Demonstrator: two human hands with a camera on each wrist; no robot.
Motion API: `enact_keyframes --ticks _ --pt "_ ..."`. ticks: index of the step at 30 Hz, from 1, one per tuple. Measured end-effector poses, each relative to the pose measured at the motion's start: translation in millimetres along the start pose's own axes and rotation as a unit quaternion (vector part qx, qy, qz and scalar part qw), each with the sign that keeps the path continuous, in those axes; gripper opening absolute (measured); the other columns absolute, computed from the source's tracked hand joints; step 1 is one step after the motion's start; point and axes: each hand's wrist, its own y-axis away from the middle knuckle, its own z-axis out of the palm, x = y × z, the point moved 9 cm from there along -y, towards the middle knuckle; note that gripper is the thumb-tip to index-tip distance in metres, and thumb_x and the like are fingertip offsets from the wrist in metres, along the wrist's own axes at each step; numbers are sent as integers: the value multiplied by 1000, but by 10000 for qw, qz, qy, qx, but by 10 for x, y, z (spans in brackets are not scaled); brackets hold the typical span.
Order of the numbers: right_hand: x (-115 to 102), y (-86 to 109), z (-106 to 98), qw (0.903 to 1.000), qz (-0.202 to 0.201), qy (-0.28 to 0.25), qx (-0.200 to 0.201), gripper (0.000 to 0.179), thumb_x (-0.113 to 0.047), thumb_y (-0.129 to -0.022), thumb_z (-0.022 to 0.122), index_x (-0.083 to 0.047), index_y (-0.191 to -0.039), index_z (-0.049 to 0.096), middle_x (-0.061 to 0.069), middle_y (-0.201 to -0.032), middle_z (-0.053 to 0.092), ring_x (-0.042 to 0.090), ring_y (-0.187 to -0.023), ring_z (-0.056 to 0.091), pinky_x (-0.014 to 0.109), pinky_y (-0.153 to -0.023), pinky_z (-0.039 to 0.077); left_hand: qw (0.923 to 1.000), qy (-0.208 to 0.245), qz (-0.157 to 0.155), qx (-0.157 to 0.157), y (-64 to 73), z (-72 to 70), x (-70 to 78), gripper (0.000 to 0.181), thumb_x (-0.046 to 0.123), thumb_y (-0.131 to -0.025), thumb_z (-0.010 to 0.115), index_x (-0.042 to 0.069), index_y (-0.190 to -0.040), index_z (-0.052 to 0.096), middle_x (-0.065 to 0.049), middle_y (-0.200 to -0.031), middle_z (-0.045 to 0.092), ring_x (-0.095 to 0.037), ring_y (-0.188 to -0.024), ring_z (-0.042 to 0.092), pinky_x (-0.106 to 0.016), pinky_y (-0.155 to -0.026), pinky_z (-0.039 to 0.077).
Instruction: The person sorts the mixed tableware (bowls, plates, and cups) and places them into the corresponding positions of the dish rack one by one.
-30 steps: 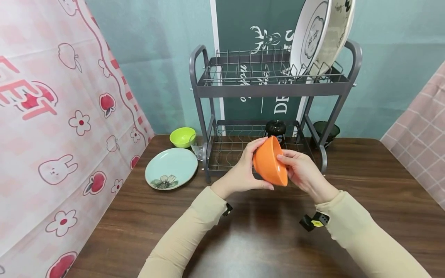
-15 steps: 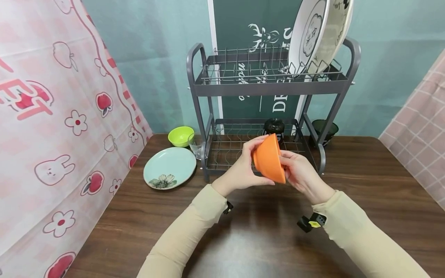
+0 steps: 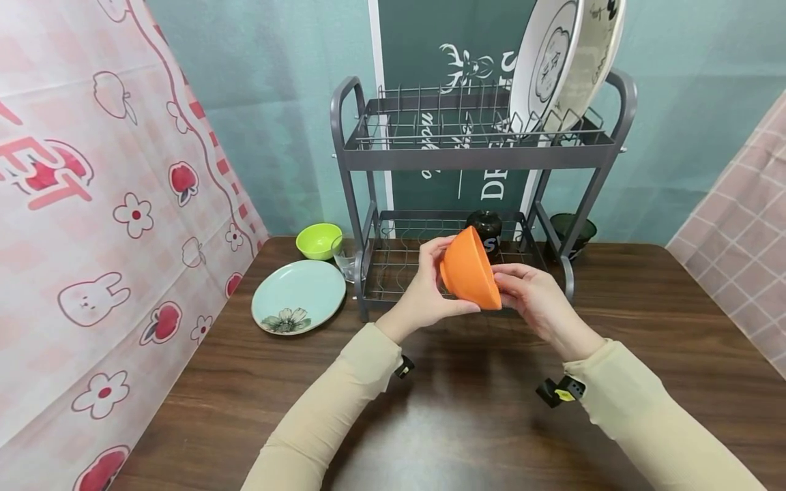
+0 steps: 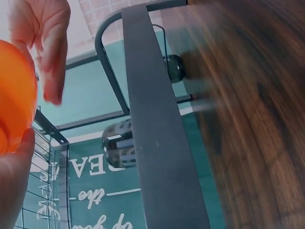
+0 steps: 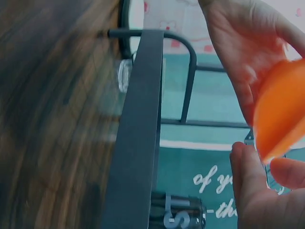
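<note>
An orange bowl (image 3: 469, 269) is held up in front of the dish rack, tipped on its side with its base to the left and its opening to the right. My left hand (image 3: 424, 290) grips it from the base side, with the thumb under the wall and the fingers behind. My right hand (image 3: 540, 300) has its fingertips at the rim; in the right wrist view the thumb (image 5: 288, 172) and fingers stand on either side of the rim's edge. The inside of the bowl is mostly hidden.
A grey two-tier dish rack (image 3: 479, 160) holds a large white plate (image 3: 543, 68) on top and a black cup (image 3: 485, 228) below. A pale blue plate (image 3: 307, 290), a green bowl (image 3: 319, 241) and a clear glass (image 3: 347, 262) are left; a dark cup (image 3: 574, 235) is behind right.
The orange bowl has risen slightly and shifted left with my left hand. Its inside, partly visible a second ago, has turned out of sight. My right hand stays at the rim.
</note>
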Motion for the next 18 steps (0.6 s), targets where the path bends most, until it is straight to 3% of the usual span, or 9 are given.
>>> enact_keyframes --ticks 6,9,11,14,16,18 --pt "-208 42 -194 9951 -904 -326 246 11 -11 -90 58 -10 -99 65 -3 -91 72 9 -85 69 20 -74 52 9993 -261 -134 237 -20 -99 -248 99 4 -68 80 22 -138 11 -7 -138 34 -18 -124 41 -30 -103 40" --pt "-383 75 -371 9815 -1677 -456 808 10 -9 -91 57 -7 -95 65 -1 -84 72 9 -76 70 20 -67 54 9982 -429 -278 300 -32 -126 -336 98 9 -68 81 25 -138 14 -4 -136 35 -17 -122 41 -34 -101 41" --pt "-510 99 -535 9617 -2241 -688 1422 9 -6 -90 57 -3 -91 65 2 -76 71 9 -66 68 19 -59 53 9973 -547 -365 329 -45 -136 -380 97 11 -68 82 26 -138 16 -3 -136 35 -16 -120 42 -35 -98 43" --pt "-669 156 -816 9148 -2988 -992 2531 8 -1 -88 57 0 -85 64 3 -66 66 9 -55 60 17 -48 47 9955 -715 -496 373 -76 -145 -437 96 15 -68 82 27 -139 19 -2 -135 36 -15 -117 44 -32 -96 44" --pt "-741 202 -981 8820 -3288 -951 3240 8 1 -87 58 -3 -82 63 0 -68 61 8 -54 53 15 -48 43 9949 -745 -561 376 -97 -143 -465 96 16 -68 82 28 -139 20 -2 -135 37 -14 -115 46 -30 -95 44" --pt "-792 222 -1101 8584 -3416 -765 3750 10 2 -86 57 -6 -82 62 -2 -74 56 7 -61 48 15 -56 41 9947 -722 -624 389 -120 -142 -492 96 16 -67 82 29 -139 20 -1 -134 37 -13 -113 48 -29 -94 45"
